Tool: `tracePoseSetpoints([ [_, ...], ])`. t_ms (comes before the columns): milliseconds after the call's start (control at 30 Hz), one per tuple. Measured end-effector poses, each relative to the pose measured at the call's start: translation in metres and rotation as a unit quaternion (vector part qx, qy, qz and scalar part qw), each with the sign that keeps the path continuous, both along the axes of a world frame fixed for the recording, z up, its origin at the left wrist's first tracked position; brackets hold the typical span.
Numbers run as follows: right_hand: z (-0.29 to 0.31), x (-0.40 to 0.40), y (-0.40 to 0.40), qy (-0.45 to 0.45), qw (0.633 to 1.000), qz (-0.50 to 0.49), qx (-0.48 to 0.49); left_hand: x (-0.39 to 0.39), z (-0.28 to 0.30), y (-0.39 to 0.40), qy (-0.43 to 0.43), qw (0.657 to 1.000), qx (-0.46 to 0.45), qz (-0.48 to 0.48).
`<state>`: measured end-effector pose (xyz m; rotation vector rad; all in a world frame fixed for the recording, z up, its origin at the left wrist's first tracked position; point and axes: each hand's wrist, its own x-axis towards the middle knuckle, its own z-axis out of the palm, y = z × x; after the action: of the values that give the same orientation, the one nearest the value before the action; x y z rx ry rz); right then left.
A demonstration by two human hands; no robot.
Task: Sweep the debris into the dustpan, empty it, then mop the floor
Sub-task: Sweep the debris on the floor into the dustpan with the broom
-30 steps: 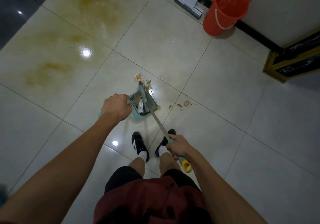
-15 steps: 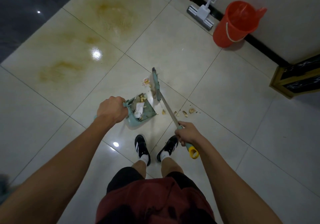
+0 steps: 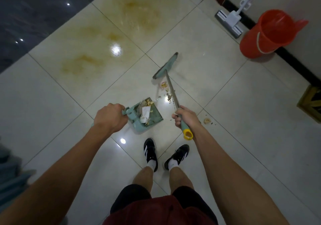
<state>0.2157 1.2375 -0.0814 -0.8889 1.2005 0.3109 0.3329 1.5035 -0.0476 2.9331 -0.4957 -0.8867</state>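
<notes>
A teal dustpan (image 3: 153, 118) rests on the tiled floor in front of my feet, holding crumbs and a scrap of white paper. My left hand (image 3: 111, 118) grips its handle. My right hand (image 3: 185, 118) is closed around the broom handle, just above its yellow end cap. The teal broom head (image 3: 165, 66) sits on the floor beyond the dustpan, up and to the right. Loose debris (image 3: 165, 89) lies between the broom head and the dustpan mouth. One more crumb (image 3: 207, 120) lies to the right of my right hand.
Yellow-brown stains (image 3: 137, 14) spread over the tiles at the top left. A flat mop (image 3: 229, 22) and a red bucket (image 3: 265, 33) stand against the wall at the top right. A wooden-framed object (image 3: 311, 103) sits at the right edge.
The broom head has moved out of the dustpan and away to the upper right, past the loose debris. My right hand has moved forward with the handle. The dustpan stayed in place.
</notes>
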Motion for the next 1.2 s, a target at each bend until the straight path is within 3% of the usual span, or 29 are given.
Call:
tracePoseSetpoints([
  [167, -0.027, 0.036, 0.001, 0.022, 1.000, -0.008, 0.016, 0.000, -0.006, 0.014, -0.002, 1.000, 0.006, -0.003],
  [333, -0.052, 0.018, 0.011, 0.090, 0.968, 0.204, -0.118, 0.007, -0.009, 0.021, 0.000, 1.000, -0.004, -0.012],
  [567, -0.063, -0.035, 0.041, 0.158, 0.918, 0.318, -0.177, 0.018, -0.008, 0.011, -0.022, 0.999, -0.020, -0.044],
  [733, -0.057, -0.073, 0.057, 0.162, 0.906, 0.339, -0.194, 0.009, -0.001, -0.005, -0.011, 0.995, 0.004, -0.098],
  [1200, -0.046, -0.232, 0.056, 0.179, 0.927, 0.288, -0.163, -0.055, 0.012, -0.011, -0.052, 0.997, -0.001, -0.058],
])
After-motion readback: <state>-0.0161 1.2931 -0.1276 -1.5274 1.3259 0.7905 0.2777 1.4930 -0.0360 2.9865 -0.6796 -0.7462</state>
